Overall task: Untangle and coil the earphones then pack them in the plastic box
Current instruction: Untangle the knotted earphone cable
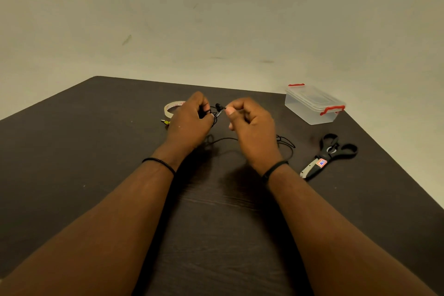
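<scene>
A dark wooden table (72, 163) is seen from above, set against a pale wall. At about ten o'clock from the hands, a roll of clear tape (171, 108) lies flat, partly hidden behind the left hand. Just below it, at nine o'clock from that hand, the gold-tipped plug (165, 122) of the cable rests on the table.

The left hand (191, 122) is raised above the table with its fingers curled inward; a tangled bunch of the black earphones (218, 109) is gripped in them, loops of thin cable showing at the hand's three o'clock edge. A black band is worn at the left wrist.

Between the two hands, one black earbud is held up, with a short stretch of cable running across the gap. The right hand (252, 132) is curled as well: the cable beside the earbud is pinched between thumb and forefinger, while the other fingers are folded toward the palm. A black band is worn at this wrist too.

More slack cable lies on the table under the hands, and loops of it are seen at four o'clock from the right hand.

Farther right, at four o'clock, black-handled scissors (329, 155) lie closed. At two o'clock, well apart from the hands, the clear plastic box (312, 106) stands with its lid on and red clips at both ends.
</scene>
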